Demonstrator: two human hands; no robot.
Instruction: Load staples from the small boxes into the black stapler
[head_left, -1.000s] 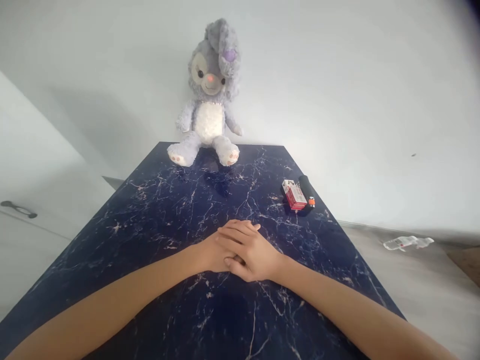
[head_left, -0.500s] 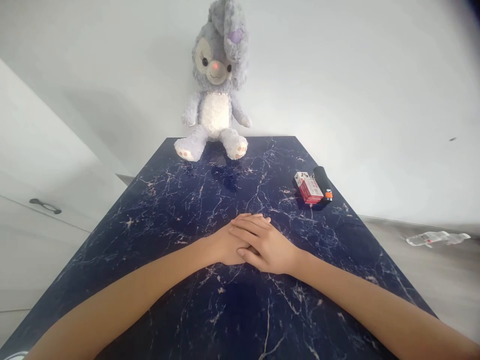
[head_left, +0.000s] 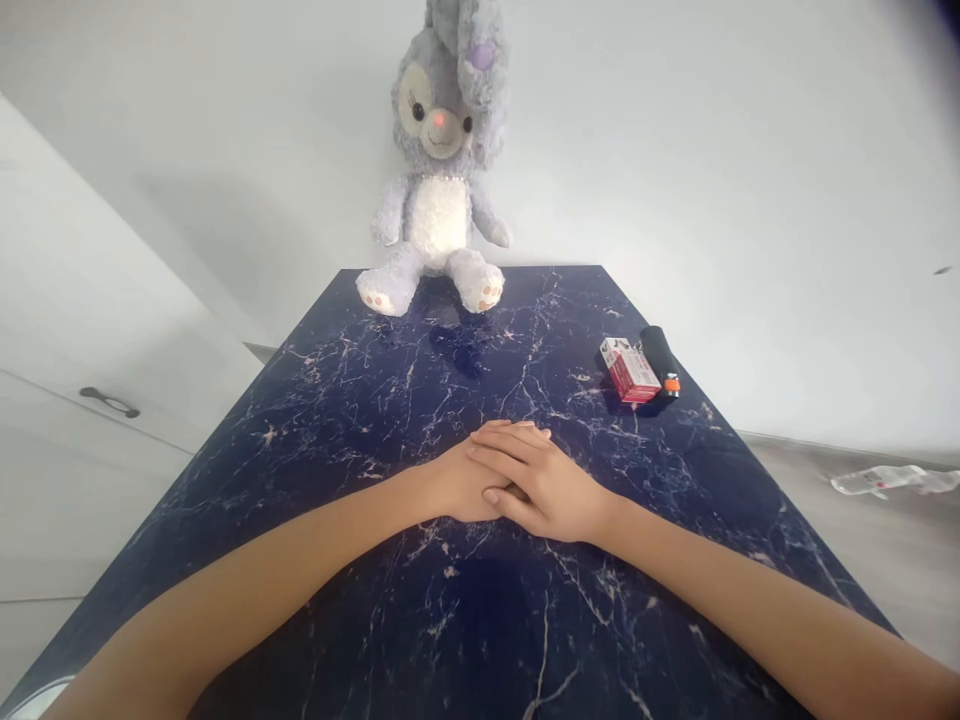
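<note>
My right hand (head_left: 551, 487) lies flat across the back of my left hand (head_left: 465, 481), fingers stretched out and thumb a little apart. Underneath, my left hand rests on the dark blue marbled table (head_left: 480, 640). Its fingertips peek out at the far side, while most of its fingers are hidden. Nothing is held in either hand. Further off to the right, a red and white small box (head_left: 631, 372) sits beside a black cylinder with an orange band (head_left: 658, 355).
A grey plush rabbit (head_left: 439, 215) sits at the table's far edge against the white wall. On the left stands a white cabinet with a dark handle (head_left: 109, 402). A clear plastic bottle (head_left: 881, 480) lies on the floor to the right. A white rounded object (head_left: 43, 697) shows at bottom left.
The whole scene has shifted slightly right and up as the head view moved. My hands stay stacked in the same place on the table.
</note>
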